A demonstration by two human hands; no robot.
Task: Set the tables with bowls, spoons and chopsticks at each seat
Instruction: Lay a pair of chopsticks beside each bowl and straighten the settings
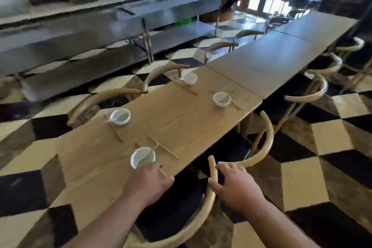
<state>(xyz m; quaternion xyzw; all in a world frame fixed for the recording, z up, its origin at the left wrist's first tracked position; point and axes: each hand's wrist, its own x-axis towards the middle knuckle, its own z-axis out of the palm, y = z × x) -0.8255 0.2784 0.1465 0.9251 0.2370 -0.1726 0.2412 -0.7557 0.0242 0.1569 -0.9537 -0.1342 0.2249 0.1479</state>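
Left hand (150, 182) grip loose beside glossy round white bowl (143, 157), right hand (235, 184) open on curved wooden chair (213, 169) rail, spoon (150, 154) inside bowl, thin chopsticks (163, 147) on pale woodgrain worktop (181, 119).

Four bowls stand on the near worktop (181, 119), two along each long side. The nearest bowl (143, 157) is at the right-hand edge, with a spoon (150, 154) in it and chopsticks (164, 148) lying just to its right. The left hand (150, 182) rests on the worktop just before this bowl. Across from it, the left bowl (120, 116) has chopsticks (114, 130) beside it. Farther along sit the far right bowl (221, 99) and the far left bowl (189, 78). Beyond them a second worktop (277, 60) runs on. The right hand (237, 183) lies on the back of the near chair (211, 197), which stands at the right edge. Another chair (265, 139) stands behind it. A steel counter (100, 24) runs along the left.
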